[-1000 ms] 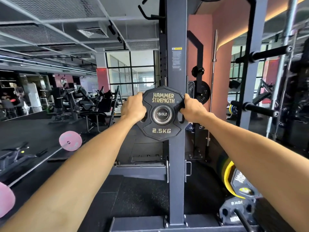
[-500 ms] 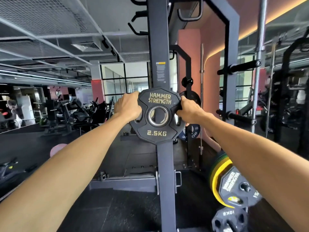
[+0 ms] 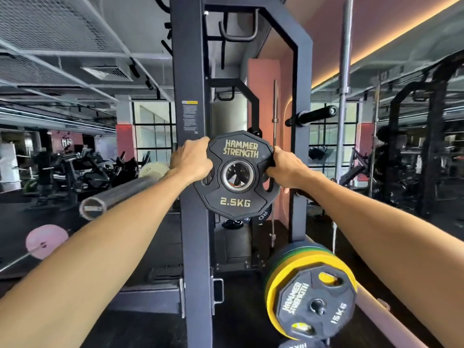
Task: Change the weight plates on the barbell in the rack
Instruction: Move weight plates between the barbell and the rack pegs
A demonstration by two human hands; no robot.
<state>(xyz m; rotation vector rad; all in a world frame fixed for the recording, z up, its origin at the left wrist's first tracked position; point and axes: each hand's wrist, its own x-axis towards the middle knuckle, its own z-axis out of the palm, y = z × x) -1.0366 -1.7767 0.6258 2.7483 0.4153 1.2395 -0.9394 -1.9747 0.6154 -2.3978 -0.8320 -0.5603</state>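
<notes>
Holding: a black, many-sided rubber weight plate [image 3: 237, 175] marked "HAMMER STRENGTH" and "2.5KG" in gold is gripped at arm's length, upright, its lettered face turned toward the camera.
Left hand: the left hand [image 3: 191, 160] is closed over the plate's upper left edge, fingers wrapped behind the rim.
Right hand: the right hand [image 3: 285, 167] is closed on the plate's right side, fingertips hooked into a grip slot.
Plate position: the plate is held in the air before the dark steel rack upright [image 3: 193, 222], overlapping its right edge; the steel-ringed centre hole is empty, and background can be seen through it.
Barbell: the bare chrome sleeve end of the barbell [image 3: 118, 195] is seen to the left of the upright, below the left forearm, well apart from the plate.
Stored plates: a black "15KG" plate [image 3: 315, 306] backed by yellow and green discs [image 3: 283, 267] is seen at lower right.
Background: a pink-plated bar [image 3: 45, 241] lies on the floor at far left.
</notes>
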